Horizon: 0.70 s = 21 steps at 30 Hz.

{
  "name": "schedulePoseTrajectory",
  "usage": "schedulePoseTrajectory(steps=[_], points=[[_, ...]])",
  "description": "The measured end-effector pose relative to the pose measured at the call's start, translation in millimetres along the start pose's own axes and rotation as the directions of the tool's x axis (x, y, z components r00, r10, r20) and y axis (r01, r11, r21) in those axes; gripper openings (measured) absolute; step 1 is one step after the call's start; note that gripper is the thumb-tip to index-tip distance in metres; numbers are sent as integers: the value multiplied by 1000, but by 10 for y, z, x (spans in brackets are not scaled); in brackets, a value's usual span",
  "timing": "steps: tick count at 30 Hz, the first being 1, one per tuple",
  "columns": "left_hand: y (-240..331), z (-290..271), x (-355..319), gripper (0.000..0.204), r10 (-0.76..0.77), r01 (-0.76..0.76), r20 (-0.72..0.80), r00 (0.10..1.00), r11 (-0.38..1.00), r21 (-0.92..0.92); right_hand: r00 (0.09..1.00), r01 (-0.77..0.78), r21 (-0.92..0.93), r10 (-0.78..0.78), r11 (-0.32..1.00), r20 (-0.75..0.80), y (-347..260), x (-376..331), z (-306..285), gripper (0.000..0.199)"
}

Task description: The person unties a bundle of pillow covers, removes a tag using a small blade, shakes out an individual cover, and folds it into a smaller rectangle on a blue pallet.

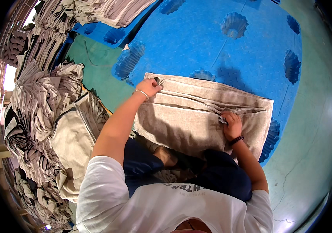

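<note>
A beige woven fabric cover [173,124] lies spread in front of me, with a long gathered seam or opening running across its upper part. My left hand [152,87] is closed on the cover near its far left corner, where a small dark patch [157,80] shows beside the fingers. Over the right part of the cover, my right hand [233,123] is curled around a small dark, shiny item [222,120] at the lower edge of the seam. Fingers hide most of that item, so its kind is unclear.
Under the cover's far side lies a blue plastic pallet [181,46] with ribbed hollows. Tall heaps of folded beige fabric [37,89] crowd the left. More stacked fabric [111,11] sits at the far left. Green floor [306,124] runs along the right.
</note>
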<state>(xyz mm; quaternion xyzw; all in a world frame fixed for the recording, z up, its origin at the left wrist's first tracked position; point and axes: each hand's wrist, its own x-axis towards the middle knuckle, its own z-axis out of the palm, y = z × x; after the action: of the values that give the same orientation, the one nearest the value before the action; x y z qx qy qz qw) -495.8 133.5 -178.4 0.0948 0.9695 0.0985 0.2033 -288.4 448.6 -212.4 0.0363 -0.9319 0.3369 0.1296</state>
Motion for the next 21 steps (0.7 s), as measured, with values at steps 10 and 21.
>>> schedulePoseTrajectory(steps=[10,21], points=[[-164,446,303,30,-336,253,-254,907,917,-309,1000,-3,-5,3,1000,13,17,-6,18,21],[-211,557,421,29,-406,202,-268,874,805,-558,999,-30,18,30,999,45,-10,9,-2,25]])
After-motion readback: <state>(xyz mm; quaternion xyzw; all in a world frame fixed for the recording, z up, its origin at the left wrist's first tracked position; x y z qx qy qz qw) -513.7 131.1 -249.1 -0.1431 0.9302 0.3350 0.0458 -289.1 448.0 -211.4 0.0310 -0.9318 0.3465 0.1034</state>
